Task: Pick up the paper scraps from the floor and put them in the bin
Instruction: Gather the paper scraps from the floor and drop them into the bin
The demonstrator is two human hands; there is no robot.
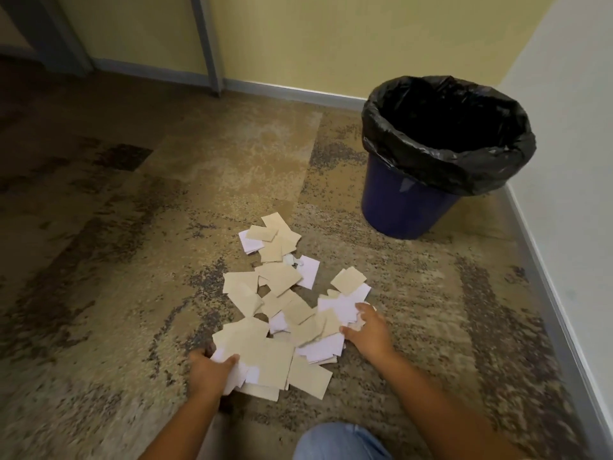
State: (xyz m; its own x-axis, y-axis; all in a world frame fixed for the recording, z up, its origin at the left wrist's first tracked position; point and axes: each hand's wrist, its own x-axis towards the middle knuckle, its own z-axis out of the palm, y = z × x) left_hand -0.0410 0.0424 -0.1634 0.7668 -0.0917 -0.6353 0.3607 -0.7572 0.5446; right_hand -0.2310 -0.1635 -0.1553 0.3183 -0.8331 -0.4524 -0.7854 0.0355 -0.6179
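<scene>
A loose heap of tan and white paper scraps (pixel 282 293) lies on the patterned carpet in the middle of the view. My left hand (pixel 209 370) grips a bunch of scraps at the heap's near left edge, thumb on top. At the heap's right side, my right hand (pixel 365 330) presses on white scraps with curled fingers. A dark blue bin (pixel 408 207) lined with a black bag stands upright and uncovered at the back right, about an arm's length beyond the heap. Its inside looks dark.
A white wall with a grey skirting (pixel 547 293) runs along the right, close behind the bin. A yellow wall and grey posts (pixel 209 44) close the far side. My knee in blue jeans (pixel 338 441) is at the bottom.
</scene>
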